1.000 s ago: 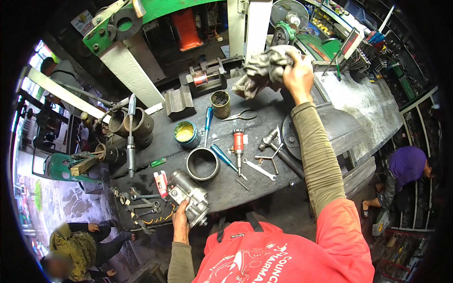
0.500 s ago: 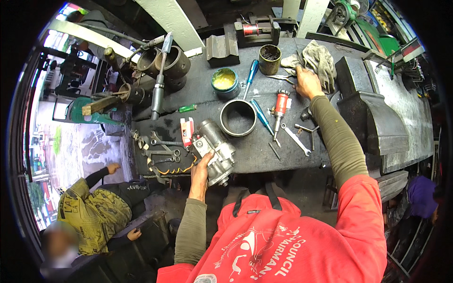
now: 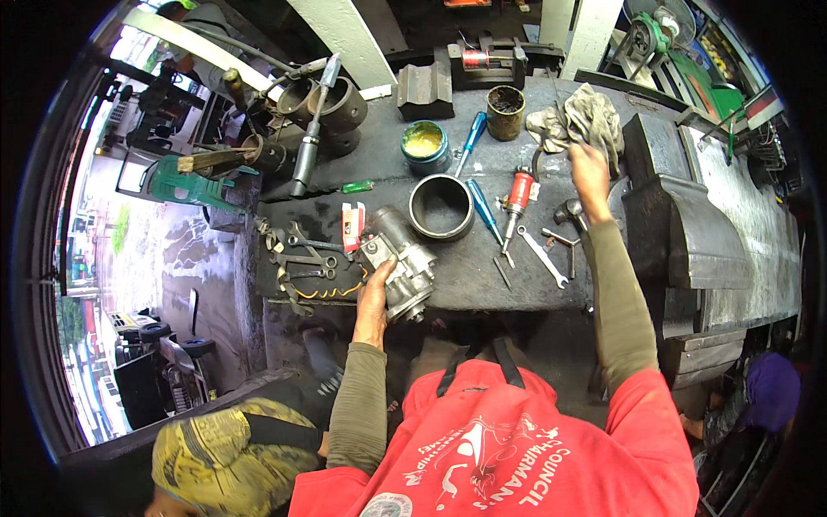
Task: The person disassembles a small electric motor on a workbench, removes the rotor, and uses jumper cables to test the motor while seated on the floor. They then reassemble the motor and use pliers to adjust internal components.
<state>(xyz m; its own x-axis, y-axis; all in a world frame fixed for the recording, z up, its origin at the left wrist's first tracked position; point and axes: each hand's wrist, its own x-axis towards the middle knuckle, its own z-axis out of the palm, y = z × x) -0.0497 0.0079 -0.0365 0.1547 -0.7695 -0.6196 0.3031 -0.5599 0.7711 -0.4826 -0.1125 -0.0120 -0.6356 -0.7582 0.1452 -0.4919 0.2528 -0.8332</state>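
Note:
My left hand (image 3: 373, 302) is closed around a grey metal starter motor (image 3: 402, 263) at the bench's front edge, thumb on top. Right of it stands an open metal ring (image 3: 441, 208). My right hand (image 3: 589, 168) is closed in front of a crumpled grey rag (image 3: 594, 121); what its fingers grip is hidden. Below that hand lies a hammer head (image 3: 569, 212), beside a red-bodied tool (image 3: 519, 191) and a combination spanner (image 3: 544, 258). Two blue-handled screwdrivers (image 3: 473, 138) lie near the ring. A tin of yellow grease (image 3: 425, 141) and a dark-filled can (image 3: 506, 110) stand behind.
Several spanners (image 3: 306, 263), an orange wire and a red-white box (image 3: 352, 226) lie at left. Metal cylinders (image 3: 345, 105) stand at the back left. Dark metal blocks (image 3: 685, 228) border the right side. A co-worker in a yellow patterned shirt (image 3: 228, 461) bends at lower left.
My right hand has drawn back from the rag toward me; the pliers seen beside it before no longer show clearly. My left hand keeps the motor. The co-worker has bent lower.

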